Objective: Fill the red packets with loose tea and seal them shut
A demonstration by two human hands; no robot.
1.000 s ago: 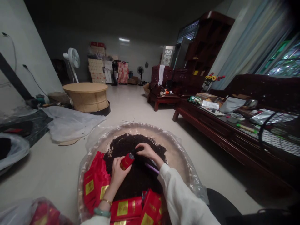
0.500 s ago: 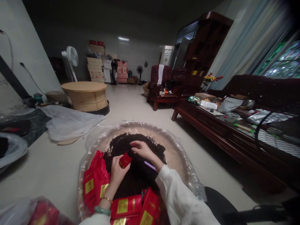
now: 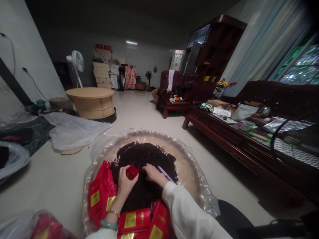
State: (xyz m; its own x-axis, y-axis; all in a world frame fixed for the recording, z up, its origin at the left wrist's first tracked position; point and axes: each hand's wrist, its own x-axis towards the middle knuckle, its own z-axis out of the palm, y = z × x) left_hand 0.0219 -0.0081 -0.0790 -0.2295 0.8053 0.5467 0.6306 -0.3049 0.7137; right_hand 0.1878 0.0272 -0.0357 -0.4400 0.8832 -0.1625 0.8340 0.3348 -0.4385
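In my left hand [image 3: 125,182] is a small red pouch [image 3: 133,171], gripped upright with its mouth tilted toward my right hand. Fingers bent together, my right hand [image 3: 153,174] is low over the dark, loose, tea-like leaves [image 3: 144,152], close to the pouch's mouth. What its fingertips hold, if anything, is hidden. A slim purple tool [image 3: 164,173] lies on the leaves beside my right wrist. Red packets with gold labels [image 3: 134,219] lie along the near side of the round, plastic-lined tray [image 3: 190,166], and more red packets [image 3: 101,189] are heaped at its left.
A clear bag with red packets [image 3: 46,225] is on the floor at lower left. Plastic sheeting [image 3: 72,131] lies beyond it, near a round wooden table [image 3: 90,93]. A dark wooden table [image 3: 224,142] stands at right, and a black stool seat [image 3: 234,219] is at lower right.
My right hand has come down and nearer, its fingers drawing together beside the pouch. More of the purple tool shows now. My left hand stays around the pouch.
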